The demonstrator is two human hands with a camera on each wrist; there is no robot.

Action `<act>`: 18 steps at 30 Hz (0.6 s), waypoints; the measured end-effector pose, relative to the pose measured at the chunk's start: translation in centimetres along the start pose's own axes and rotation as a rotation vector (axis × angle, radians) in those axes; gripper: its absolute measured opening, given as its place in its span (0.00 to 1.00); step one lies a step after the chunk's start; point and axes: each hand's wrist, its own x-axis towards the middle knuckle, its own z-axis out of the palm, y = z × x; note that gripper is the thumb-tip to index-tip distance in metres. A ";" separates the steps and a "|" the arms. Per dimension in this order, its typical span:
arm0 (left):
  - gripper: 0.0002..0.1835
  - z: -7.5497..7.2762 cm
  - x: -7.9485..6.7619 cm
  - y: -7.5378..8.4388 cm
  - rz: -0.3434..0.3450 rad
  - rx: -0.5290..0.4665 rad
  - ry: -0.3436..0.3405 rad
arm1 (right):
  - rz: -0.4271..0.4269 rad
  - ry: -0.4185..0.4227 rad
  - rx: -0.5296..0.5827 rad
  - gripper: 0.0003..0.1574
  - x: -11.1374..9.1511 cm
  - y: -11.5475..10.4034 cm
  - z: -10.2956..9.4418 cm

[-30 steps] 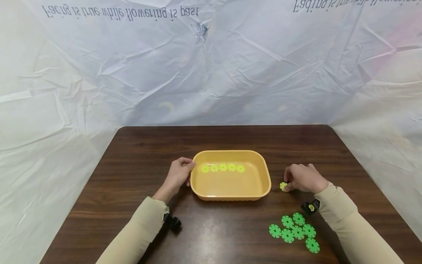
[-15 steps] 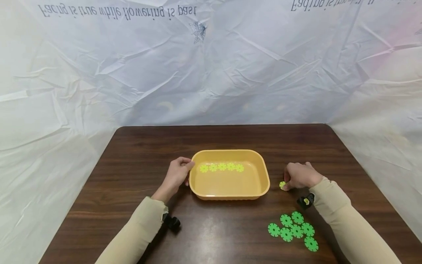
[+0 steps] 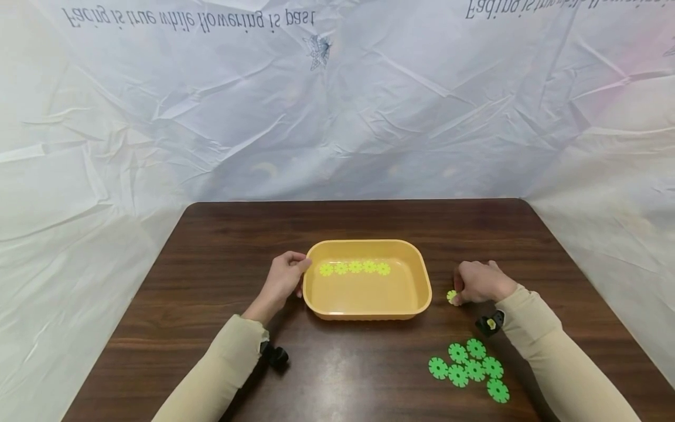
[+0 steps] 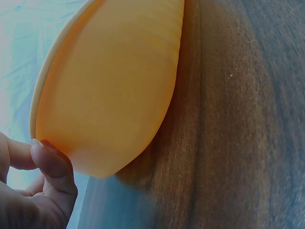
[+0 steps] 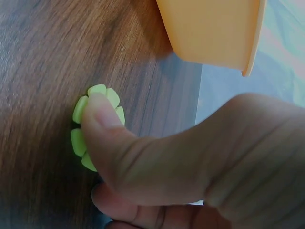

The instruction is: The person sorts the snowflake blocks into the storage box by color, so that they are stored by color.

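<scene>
My left hand [image 3: 283, 278] grips the left rim of a yellow plastic tray [image 3: 369, 302], thumb and a fingertip at the edge in the left wrist view. Inside the tray, toward its far side, several yellow-green notched flower discs [image 3: 355, 266] lie in a row. To the right of the tray, my right hand [image 3: 481, 281] pinches another yellow-green flower disc [image 5: 80, 142]. The thumb [image 5: 107, 117] covers much of that disc's face, which stands on edge or tilted close to the table; whether it touches the wood I cannot tell.
Several green notched discs [image 3: 475, 370] lie in a loose cluster on the brown wooden table [image 3: 337, 375], nearer me than the right hand. A printed white sheet [image 3: 337, 129] hangs behind the table and along its sides.
The right wrist has shifted slightly left while its fingers stay at the same disc. The left hand, tray and green discs keep their places; the view itself shifts slightly.
</scene>
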 end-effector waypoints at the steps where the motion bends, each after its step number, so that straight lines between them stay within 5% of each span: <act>1: 0.14 0.0 0.0 0.0 0.000 0.000 0.001 | -0.003 0.002 0.000 0.17 0.0 0.0 0.0; 18: 0.14 0.0 -0.1 0.1 -0.004 -0.002 -0.002 | -0.024 0.030 0.002 0.17 0.0 -1.0 0.1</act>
